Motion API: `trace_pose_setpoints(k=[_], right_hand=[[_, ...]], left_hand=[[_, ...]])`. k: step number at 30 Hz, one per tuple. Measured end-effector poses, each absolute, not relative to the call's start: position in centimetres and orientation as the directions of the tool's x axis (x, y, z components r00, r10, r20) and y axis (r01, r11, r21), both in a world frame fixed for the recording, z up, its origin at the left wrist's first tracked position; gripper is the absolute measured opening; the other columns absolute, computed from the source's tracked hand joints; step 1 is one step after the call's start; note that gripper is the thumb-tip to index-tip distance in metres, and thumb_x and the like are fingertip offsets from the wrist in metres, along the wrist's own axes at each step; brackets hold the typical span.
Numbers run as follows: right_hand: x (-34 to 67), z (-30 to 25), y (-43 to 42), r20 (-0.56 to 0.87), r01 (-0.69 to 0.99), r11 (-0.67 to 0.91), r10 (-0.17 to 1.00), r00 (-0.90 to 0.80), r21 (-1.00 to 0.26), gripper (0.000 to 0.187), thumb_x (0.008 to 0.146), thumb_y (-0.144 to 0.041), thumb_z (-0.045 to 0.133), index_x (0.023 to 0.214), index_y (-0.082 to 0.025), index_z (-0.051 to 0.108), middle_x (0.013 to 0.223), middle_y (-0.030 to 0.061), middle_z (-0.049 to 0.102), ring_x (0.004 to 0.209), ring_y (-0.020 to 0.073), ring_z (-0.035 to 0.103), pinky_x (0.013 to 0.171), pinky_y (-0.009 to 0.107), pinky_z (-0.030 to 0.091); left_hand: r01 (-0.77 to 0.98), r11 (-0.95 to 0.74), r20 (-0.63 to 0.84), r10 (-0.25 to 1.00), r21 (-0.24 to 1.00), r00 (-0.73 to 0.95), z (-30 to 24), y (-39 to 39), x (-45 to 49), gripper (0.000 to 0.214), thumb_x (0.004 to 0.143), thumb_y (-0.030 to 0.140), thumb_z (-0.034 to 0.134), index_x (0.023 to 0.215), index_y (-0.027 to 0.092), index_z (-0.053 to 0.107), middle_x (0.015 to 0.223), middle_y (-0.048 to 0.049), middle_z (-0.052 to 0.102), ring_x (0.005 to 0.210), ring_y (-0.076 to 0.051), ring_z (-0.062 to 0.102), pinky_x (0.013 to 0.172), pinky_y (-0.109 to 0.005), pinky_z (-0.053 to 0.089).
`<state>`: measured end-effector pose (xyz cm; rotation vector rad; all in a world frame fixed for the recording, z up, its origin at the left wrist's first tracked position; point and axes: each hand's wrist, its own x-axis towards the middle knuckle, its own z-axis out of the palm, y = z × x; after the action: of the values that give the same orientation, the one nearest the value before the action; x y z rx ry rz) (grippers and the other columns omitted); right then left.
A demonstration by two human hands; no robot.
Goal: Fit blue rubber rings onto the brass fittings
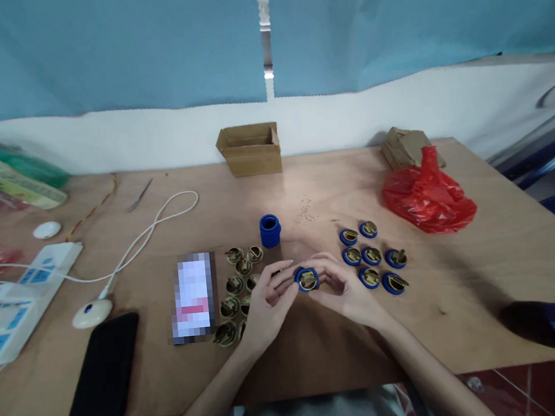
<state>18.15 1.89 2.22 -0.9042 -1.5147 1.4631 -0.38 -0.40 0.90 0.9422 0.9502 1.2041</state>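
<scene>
Between both hands, above the table's front middle, is a round brass-coloured metal piece with a blue ring around it [307, 279]. My left hand [272, 299] pinches its left side, and the fingers of my right hand [345, 289] close on its right side. Left of my left hand lie several bare brass-coloured round pieces [234, 285], some partly hidden by that hand. A short stack of blue rings [270, 231] stands just beyond the hands. To the right, several brass pieces with blue rings [371, 255] lie in a loose group.
An open cardboard box [256, 158] stands at the back. A red plastic bag [427, 195] and a brown paper package [405, 145] sit back right. Left are a blurred-screen phone [192, 296], a black phone-like slab [102, 372], a white cable [150, 229] and a power strip [27, 288].
</scene>
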Motion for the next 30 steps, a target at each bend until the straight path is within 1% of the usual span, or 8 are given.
trace_pose_setpoints(k=[3,6,10,17,21,25,28,30], right_hand=[[18.42,2.41,1.94,0.071,-0.087,0.038,0.908,-0.414,-0.995,0.028,0.093,-0.028,0.065,0.121,-0.029,0.065,0.119,0.0062,0.06,0.108,0.0204,0.065,0.094,0.039,0.056],[18.48,2.4,1.95,0.06,-0.115,0.016,0.921,-0.385,-0.993,0.022,0.093,-0.03,0.065,0.115,-0.027,0.065,0.113,0.0052,0.064,0.102,0.0198,0.067,0.092,0.038,0.057],[18.23,2.3,1.79,0.058,-0.14,0.008,0.933,-0.356,-0.99,0.017,0.091,-0.028,0.067,0.107,-0.025,0.063,0.104,0.0032,0.065,0.093,0.0173,0.067,0.086,0.034,0.057],[17.94,1.8,1.37,0.064,-0.082,0.041,0.951,-0.304,-0.996,0.014,0.091,-0.023,0.063,0.103,-0.024,0.057,0.089,0.0,0.063,0.08,0.015,0.063,0.075,0.03,0.054],[18.05,1.76,1.33,0.057,-0.049,0.044,0.948,-0.312,-0.998,0.016,0.09,-0.022,0.063,0.104,-0.024,0.056,0.089,-0.0001,0.062,0.08,0.0148,0.063,0.075,0.029,0.053],[17.99,2.06,1.36,0.049,-0.079,0.024,0.939,-0.341,-0.997,0.015,0.093,-0.026,0.062,0.106,-0.024,0.055,0.096,0.0024,0.064,0.085,0.016,0.065,0.077,0.031,0.054],[17.81,2.11,1.33,0.044,-0.092,0.014,0.941,-0.334,-0.996,0.012,0.095,-0.03,0.06,0.105,-0.024,0.056,0.096,0.0024,0.062,0.084,0.0154,0.064,0.074,0.031,0.054],[17.68,2.0,1.28,0.049,-0.099,0.018,0.945,-0.323,-0.995,0.013,0.094,-0.033,0.062,0.103,-0.024,0.056,0.094,0.0016,0.061,0.079,0.0144,0.063,0.07,0.029,0.053]], left_hand=[[-0.3,0.104,-0.081,0.993,0.948,0.088,0.79,-0.4,-0.44,0.035,0.087,0.027,0.073,0.116,0.02,0.057,0.119,-0.0123,0.075,0.116,-0.027,0.07,0.104,-0.042,0.055],[-0.295,0.1,-0.08,0.993,0.95,0.082,0.68,-0.41,-0.44,0.032,0.087,0.027,0.073,0.114,0.02,0.058,0.117,-0.0116,0.076,0.116,-0.026,0.071,0.103,-0.041,0.056],[-0.298,0.101,-0.084,0.994,0.949,0.071,0.67,-0.38,-0.35,0.03,0.085,0.027,0.075,0.108,0.02,0.057,0.112,-0.0111,0.077,0.112,-0.026,0.072,0.099,-0.039,0.058],[-0.29,0.126,-0.108,0.991,0.949,0.08,0.91,-0.51,-0.22,0.028,0.084,0.028,0.075,0.102,0.02,0.056,0.105,-0.0105,0.079,0.107,-0.026,0.075,0.094,-0.037,0.061],[-0.273,0.113,-0.09,0.991,0.955,0.096,1.05,-0.54,-0.23,0.026,0.085,0.03,0.074,0.103,0.02,0.057,0.106,-0.0107,0.079,0.106,-0.026,0.075,0.094,-0.038,0.061],[-0.212,0.114,-0.102,0.992,0.971,0.07,1.27,-0.5,-0.28,0.026,0.086,0.032,0.073,0.105,0.02,0.059,0.105,-0.0104,0.079,0.106,-0.027,0.075,0.092,-0.038,0.061],[-0.216,0.126,-0.118,0.992,0.968,0.049,1.17,-0.5,-0.3,0.026,0.086,0.035,0.073,0.102,0.02,0.059,0.098,-0.0087,0.079,0.099,-0.026,0.077,0.086,-0.036,0.063],[-0.218,0.124,-0.119,0.992,0.968,0.038,0.95,-0.5,-0.34,0.025,0.084,0.035,0.075,0.095,0.02,0.058,0.092,-0.0067,0.079,0.092,-0.025,0.078,0.081,-0.035,0.064]])
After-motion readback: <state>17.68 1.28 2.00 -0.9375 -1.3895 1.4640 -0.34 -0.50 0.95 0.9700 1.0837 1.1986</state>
